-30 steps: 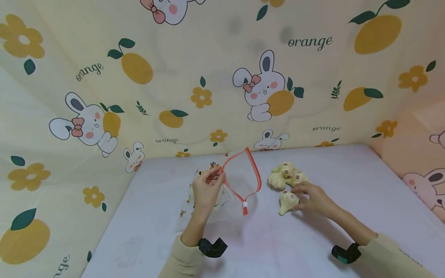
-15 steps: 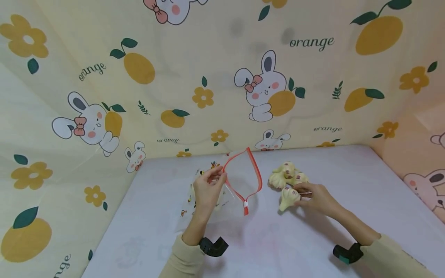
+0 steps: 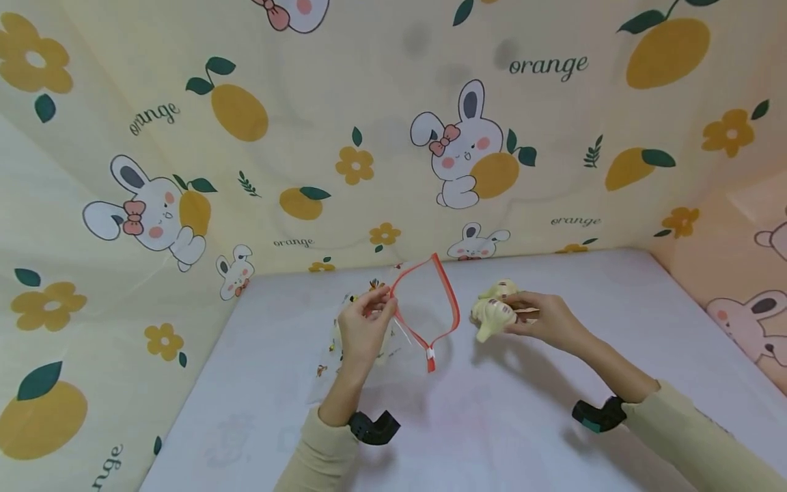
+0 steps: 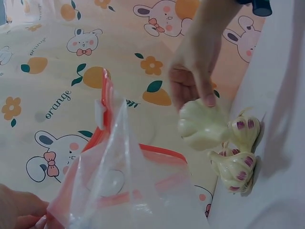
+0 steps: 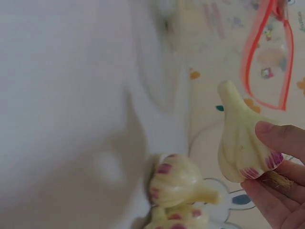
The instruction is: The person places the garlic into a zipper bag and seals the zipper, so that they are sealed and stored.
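Note:
My left hand (image 3: 361, 331) pinches the rim of a clear plastic zip bag (image 4: 167, 205) with a red zip edge (image 3: 453, 297). The bag's mouth gapes toward the right, its slider (image 3: 431, 355) hanging at the near end. Between thumb and fingers, my right hand (image 3: 553, 322) holds a garlic bulb (image 5: 240, 143) up off the table, to the right of the bag's mouth. Other garlic bulbs (image 4: 233, 167) with purple marks lie close together on the table behind it, partly hidden in the head view. Something pale shows through the bag's printed side, too unclear to name.
A white cloth covers the table (image 3: 492, 424). Behind it hangs a cream curtain (image 3: 369, 89) printed with rabbits and oranges, continuing along the left and right sides. Each wrist wears a black camera mount (image 3: 375, 428).
My right hand has taken a garlic bulb from the table, lifted it and brought it slightly left. My left hand keeps holding the bag's rim in place.

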The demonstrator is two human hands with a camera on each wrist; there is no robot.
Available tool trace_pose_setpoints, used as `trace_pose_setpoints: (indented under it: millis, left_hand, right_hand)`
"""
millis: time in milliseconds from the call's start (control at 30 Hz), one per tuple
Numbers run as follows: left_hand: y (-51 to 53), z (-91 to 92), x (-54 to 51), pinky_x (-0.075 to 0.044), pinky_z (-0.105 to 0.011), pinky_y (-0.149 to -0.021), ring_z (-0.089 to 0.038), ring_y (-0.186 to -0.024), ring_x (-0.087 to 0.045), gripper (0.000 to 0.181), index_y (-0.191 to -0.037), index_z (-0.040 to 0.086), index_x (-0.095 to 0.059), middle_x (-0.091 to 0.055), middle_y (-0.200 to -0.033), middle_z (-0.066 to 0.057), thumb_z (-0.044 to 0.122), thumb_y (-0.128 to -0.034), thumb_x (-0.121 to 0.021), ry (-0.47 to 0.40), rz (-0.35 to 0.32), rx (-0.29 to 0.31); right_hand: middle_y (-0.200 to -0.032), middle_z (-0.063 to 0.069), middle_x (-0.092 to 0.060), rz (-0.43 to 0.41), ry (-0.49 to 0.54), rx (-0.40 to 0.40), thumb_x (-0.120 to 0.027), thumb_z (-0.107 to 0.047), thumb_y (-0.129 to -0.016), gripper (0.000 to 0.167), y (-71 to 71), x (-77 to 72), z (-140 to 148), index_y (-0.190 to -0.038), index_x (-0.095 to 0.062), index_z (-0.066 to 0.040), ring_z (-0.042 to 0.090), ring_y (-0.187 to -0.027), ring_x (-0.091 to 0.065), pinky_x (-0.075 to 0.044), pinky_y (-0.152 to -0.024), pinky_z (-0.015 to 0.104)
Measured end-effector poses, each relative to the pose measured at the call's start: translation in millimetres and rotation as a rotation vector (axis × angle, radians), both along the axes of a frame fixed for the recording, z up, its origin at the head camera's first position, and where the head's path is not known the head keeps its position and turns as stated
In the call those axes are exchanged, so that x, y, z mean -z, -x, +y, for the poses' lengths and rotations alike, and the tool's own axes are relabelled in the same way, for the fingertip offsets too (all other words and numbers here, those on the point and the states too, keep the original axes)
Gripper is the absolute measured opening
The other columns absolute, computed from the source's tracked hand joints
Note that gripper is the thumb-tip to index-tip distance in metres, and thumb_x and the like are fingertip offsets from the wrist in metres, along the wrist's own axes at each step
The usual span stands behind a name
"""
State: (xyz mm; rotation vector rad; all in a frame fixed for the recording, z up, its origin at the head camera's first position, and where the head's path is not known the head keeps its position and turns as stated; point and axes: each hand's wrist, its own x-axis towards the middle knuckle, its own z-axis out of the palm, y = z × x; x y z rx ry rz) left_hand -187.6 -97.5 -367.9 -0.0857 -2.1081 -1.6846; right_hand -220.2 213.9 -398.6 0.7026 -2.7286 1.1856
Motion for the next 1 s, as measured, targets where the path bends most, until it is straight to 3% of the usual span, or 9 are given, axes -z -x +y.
trace_pose_setpoints:
  millis: [267, 533, 1000]
  left_hand:
    - [1.0, -0.5, -0.5, -0.051, -0.007, -0.063, -0.014, -0.078, -0.064, 0.022, -0.105, 0.001, -0.073, -0.072, -0.092, -0.020, 0.006, -0.0832, -0.073, 0.000, -0.011, -0.001]
    - [1.4, 0.4, 0.6, -0.050, -0.006, -0.063, -0.014, -0.077, -0.065, 0.022, -0.104, 0.000, -0.073, -0.072, -0.092, -0.021, 0.006, -0.0828, -0.073, -0.006, -0.010, 0.005]
    - [1.5, 1.9, -1.8, -0.050, -0.007, -0.063, -0.015, -0.077, -0.064, 0.021, -0.104, 0.000, -0.073, -0.072, -0.091, -0.021, 0.005, -0.0835, -0.072, -0.004, -0.012, 0.014]
  right_hand:
    - [-0.113, 0.027, -0.068, 0.041, 0.012, -0.013, -0.080, -0.004, -0.074, 0.045, 7.6, -21.7, -12.4, -0.114, -0.064, 0.008, 0.041, -0.102, -0.067, -0.059, -0.080, 0.038]
    - [-0.113, 0.025, -0.069, 0.013, 0.059, -0.029, -0.080, -0.009, -0.077, 0.043, 9.3, -35.5, -21.6, -0.115, -0.064, 0.005, 0.039, -0.103, -0.068, -0.059, -0.081, 0.031]
    - [-0.112, 0.022, -0.070, 0.026, 0.123, -0.084, -0.082, -0.006, -0.073, 0.045, 19.5, -41.0, -45.5, -0.113, -0.066, 0.005, 0.037, -0.105, -0.067, -0.059, -0.083, 0.035]
